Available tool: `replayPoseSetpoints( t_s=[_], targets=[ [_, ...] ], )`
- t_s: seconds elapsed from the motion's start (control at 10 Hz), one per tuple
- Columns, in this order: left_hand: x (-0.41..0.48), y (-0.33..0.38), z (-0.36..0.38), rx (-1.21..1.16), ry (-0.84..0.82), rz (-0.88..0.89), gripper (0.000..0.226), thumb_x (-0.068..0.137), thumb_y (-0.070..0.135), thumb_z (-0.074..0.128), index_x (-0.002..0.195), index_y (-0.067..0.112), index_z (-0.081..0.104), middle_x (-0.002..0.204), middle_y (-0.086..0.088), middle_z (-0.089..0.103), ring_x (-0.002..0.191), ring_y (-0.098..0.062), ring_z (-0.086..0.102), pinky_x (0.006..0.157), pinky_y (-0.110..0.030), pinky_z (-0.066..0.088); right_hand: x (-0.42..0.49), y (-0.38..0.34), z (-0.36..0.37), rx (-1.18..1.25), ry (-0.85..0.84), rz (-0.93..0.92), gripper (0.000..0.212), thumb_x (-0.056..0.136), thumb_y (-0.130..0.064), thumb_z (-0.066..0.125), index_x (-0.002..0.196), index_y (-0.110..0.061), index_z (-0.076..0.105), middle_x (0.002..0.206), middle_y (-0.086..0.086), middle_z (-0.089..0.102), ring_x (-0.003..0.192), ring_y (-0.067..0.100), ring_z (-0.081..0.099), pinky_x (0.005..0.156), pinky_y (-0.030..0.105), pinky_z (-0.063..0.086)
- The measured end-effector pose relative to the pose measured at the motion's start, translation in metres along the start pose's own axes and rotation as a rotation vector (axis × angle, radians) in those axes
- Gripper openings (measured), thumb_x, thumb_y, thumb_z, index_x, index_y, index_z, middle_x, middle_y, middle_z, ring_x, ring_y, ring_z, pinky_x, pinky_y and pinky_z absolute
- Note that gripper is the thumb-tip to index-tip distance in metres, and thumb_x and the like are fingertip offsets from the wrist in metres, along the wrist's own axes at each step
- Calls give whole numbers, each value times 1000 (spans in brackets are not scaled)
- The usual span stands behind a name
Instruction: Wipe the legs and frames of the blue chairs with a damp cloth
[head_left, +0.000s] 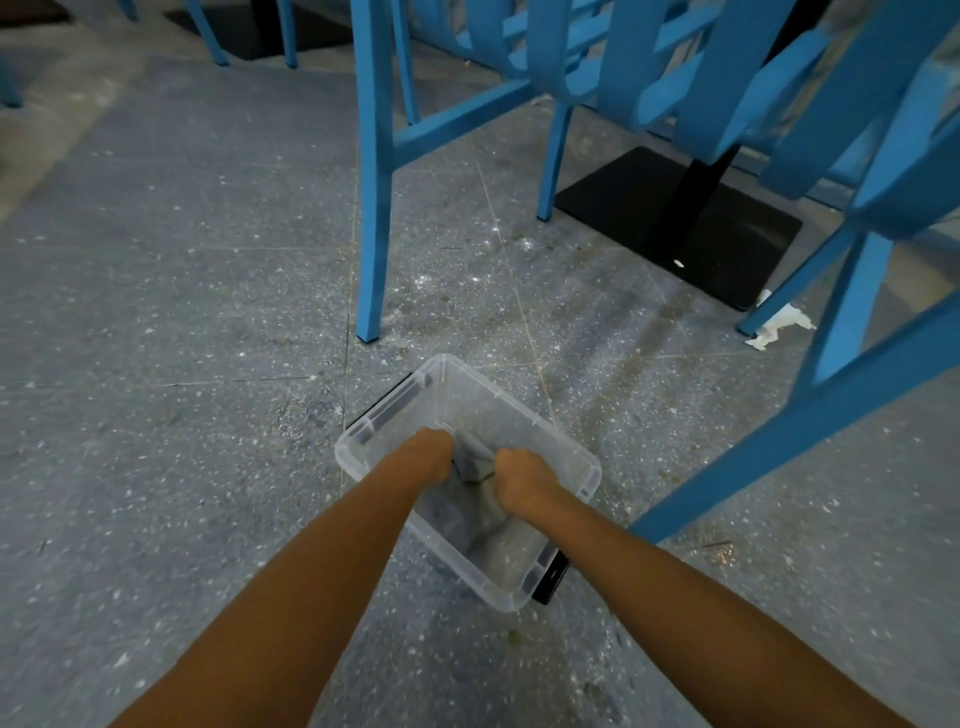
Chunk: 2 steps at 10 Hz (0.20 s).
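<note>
Head view: both forearms reach down into one clear tub (519, 410) on the floor (156, 312). Left hand (428, 454) and right hand (522, 480) are each fisted tight on one grey cloth (470, 465), bunched between them over the tub. Blue chairs (374, 208) stand just beyond; exact count cannot be told.

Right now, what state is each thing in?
Left hand: fisted on the cloth.
Right hand: fisted on the cloth.
Cloth: grey, bunched between both hands.
Clear tub: lidless, on the floor.
Nearest chair leg: upright, untouched.
</note>
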<state>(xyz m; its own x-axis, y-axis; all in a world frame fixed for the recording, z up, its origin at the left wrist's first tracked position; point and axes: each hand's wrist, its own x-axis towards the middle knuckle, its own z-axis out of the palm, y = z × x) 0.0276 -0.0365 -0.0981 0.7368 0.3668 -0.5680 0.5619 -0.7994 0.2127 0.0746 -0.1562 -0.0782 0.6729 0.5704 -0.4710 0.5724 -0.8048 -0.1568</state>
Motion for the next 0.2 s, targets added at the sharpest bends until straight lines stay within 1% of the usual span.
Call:
replayPoseSetpoints(
  t_s=[0.1, 0.2],
  targets=[
    [-8, 2, -7, 8, 2, 45, 44, 95, 12, 45, 138, 4, 36, 143, -17, 41, 133, -32, 39, 111, -39, 32, -7, -2, -12, -29, 31, -8, 28, 92, -4, 44, 118, 0, 52, 127, 18, 54, 118, 32, 52, 95, 36, 45],
    [-23, 8, -19, -24, -29, 52, 44, 95, 16, 46, 138, 6, 38, 143, -15, 42, 131, -30, 41, 110, -39, 35, -19, -1, -28, -23, 44, -6, 28, 93, -4, 42, 118, 1, 53, 126, 19, 56, 117, 32, 54, 94, 36, 45]
  ],
)
